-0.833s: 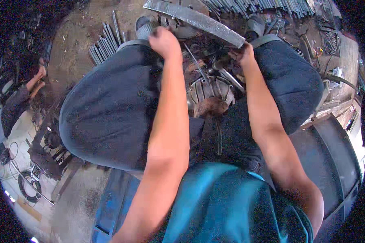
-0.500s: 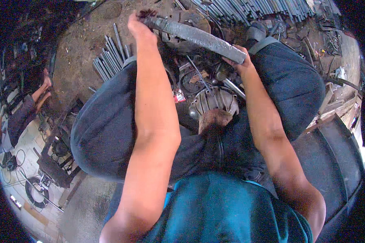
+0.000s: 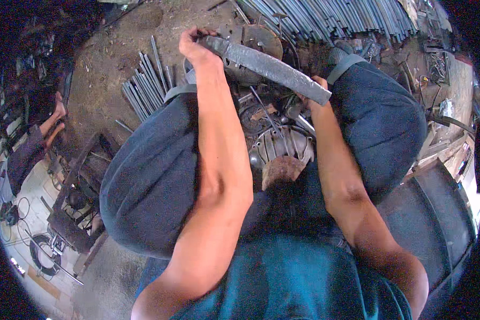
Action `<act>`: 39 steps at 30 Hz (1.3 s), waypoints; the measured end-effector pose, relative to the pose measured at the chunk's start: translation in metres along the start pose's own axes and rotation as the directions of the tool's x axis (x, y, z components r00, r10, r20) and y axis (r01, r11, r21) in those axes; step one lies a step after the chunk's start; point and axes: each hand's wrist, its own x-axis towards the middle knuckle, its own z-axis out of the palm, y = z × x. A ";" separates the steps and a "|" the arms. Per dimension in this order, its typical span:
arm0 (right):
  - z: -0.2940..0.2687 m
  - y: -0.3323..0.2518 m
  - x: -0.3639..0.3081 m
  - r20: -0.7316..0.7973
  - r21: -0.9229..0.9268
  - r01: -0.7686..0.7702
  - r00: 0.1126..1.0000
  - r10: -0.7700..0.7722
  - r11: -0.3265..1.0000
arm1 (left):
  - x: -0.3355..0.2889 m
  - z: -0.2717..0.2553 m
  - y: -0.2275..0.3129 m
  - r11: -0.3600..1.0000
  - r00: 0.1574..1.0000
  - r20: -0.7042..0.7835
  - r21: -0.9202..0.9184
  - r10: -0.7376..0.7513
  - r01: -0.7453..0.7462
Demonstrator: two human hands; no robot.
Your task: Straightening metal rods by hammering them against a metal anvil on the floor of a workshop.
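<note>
A long, thick grey bar (image 3: 274, 69), rough-surfaced and slightly bent, slants above the parts between my knees. Its far left end narrows and looks darker. My left hand (image 3: 196, 45) is closed around that narrow end. From underneath, my right hand (image 3: 316, 95) grips the bar near its blunt right end; most of these fingers are hidden by the bar. Behind the bar shows a round, worn metal plate (image 3: 264, 41). Below it sits a ribbed metal casing (image 3: 298, 141) with a thin rod (image 3: 265, 109) leaning over it. Closest to me is a brown block (image 3: 282, 169).
Several metal rods (image 3: 144, 90) lie beyond my left knee. A large pile of pipes (image 3: 330, 16) spreads across the back right. Another person (image 3: 24, 157) is at the far left, near a coiled black cable (image 3: 34, 256). Dark sheet metal (image 3: 410, 213) lies at right.
The bar has come nearer to me and a little to the right, held in both hands. My left hand and forearm have shifted right and nearer; my right hand has come slightly nearer.
</note>
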 end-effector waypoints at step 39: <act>0.045 -0.022 -0.070 0.127 -0.419 0.301 0.953 -0.274 0.857 | -0.002 -0.002 0.023 0.987 0.988 -0.153 0.159 -0.003 0.028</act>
